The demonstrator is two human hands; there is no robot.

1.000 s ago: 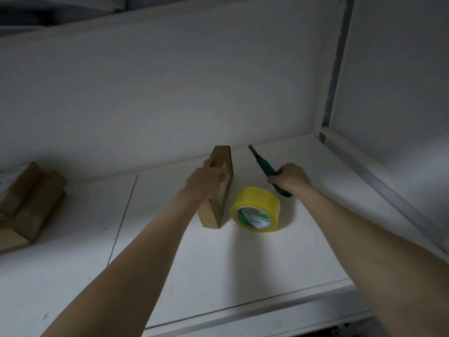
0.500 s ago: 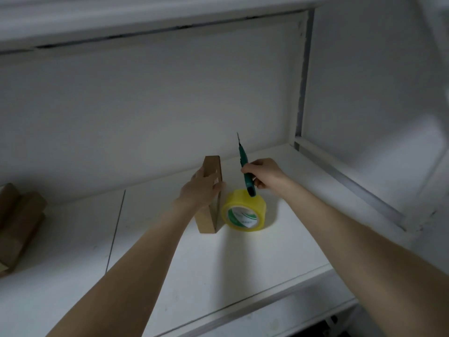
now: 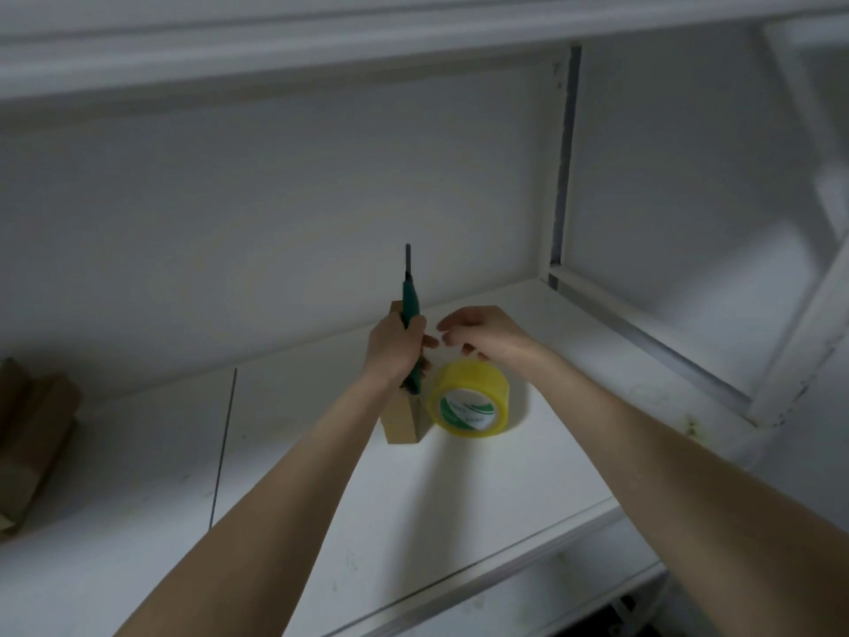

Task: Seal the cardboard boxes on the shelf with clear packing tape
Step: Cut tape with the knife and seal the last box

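Knife (image 3: pixel 410 301), green-handled, gripped upright in left hand (image 3: pixel 395 351), right hand (image 3: pixel 482 331) spread above glossy yellow tape roll (image 3: pixel 468 397)

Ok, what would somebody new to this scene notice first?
Probably the green utility knife, held blade-up in the left hand near the middle of the white shelf. Right beside it a bright yellow tape roll sits on the shelf, with the right hand hovering empty above it. A small cardboard box stands on edge, partly hidden by the left hand.
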